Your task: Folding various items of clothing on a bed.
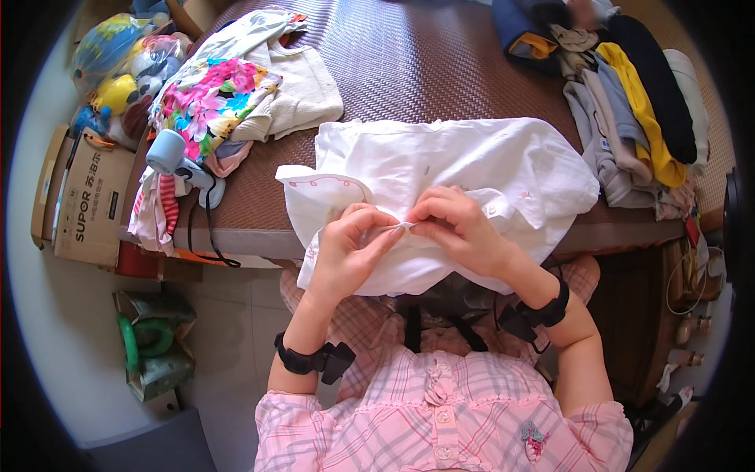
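Note:
A white garment (472, 153) with fine pink embroidery along its collar (330, 186) lies spread before me, its lower part hanging over the edge of the mat-covered bed (401, 76). My left hand (357, 248) pinches a fold of the white cloth between thumb and fingers. Meeting it tip to tip, my right hand (463, 227) pinches the same narrow strip from the other side. Whatever small part sits between the fingertips is too hidden to make out. Pale buttons (489, 209) show on the cloth just right of my right hand.
Left, a floral garment (215, 97) and a cream knit top (307, 88) lie heaped near a light-blue handheld device (167, 152) with a black strap. Folded clothes (631, 112) line the right side. A cardboard box (91, 200) and a green bag (156, 348) stand at left.

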`<state>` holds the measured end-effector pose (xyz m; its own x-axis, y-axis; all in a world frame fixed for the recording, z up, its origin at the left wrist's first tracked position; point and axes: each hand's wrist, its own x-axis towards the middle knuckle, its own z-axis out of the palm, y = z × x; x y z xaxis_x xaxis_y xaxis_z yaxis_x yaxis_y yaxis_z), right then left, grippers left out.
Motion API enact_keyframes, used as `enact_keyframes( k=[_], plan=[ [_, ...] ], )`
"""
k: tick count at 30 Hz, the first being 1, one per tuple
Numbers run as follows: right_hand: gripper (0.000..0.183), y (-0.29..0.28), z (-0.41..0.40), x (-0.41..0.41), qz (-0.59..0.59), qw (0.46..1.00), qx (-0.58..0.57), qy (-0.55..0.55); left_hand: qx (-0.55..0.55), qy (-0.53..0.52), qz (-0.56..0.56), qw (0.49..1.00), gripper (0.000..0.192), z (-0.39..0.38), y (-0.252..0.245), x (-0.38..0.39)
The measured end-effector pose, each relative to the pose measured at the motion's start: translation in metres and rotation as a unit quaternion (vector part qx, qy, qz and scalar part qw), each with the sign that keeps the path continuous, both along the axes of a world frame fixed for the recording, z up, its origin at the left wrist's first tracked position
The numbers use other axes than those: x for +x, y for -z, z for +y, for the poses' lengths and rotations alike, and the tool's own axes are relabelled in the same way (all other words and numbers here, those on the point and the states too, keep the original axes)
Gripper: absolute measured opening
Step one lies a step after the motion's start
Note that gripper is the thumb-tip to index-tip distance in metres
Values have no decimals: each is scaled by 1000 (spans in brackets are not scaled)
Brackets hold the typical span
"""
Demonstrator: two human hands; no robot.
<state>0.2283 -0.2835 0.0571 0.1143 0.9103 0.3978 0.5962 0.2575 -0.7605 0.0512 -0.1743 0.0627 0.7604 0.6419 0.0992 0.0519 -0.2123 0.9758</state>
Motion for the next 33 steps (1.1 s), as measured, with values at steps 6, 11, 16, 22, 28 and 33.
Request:
enact_keyframes(
  k=[6,11,16,22,28,33],
  plan=[
    [17,-16,-25,17,-123,990,31,60,134,-31,27,990,12,10,0,-2],
    [23,-15,-81,51,-277,943,-6,183,280,-35,24,959,16,18,4,-17],
    [26,-27,-122,61,-328,858,75,389,395,-36,41,917,17,18,10,-14],
    [42,-23,-127,98,-284,866,-104,398,498,-54,67,863,24,-2,-11,1],
    [17,-39,-62,28,-106,992,-19,68,483,34,54,874,21,-29,-18,21],
    [6,2,-30,18,-139,988,-11,71,465,50,73,881,16,-32,-6,34]
  ],
)
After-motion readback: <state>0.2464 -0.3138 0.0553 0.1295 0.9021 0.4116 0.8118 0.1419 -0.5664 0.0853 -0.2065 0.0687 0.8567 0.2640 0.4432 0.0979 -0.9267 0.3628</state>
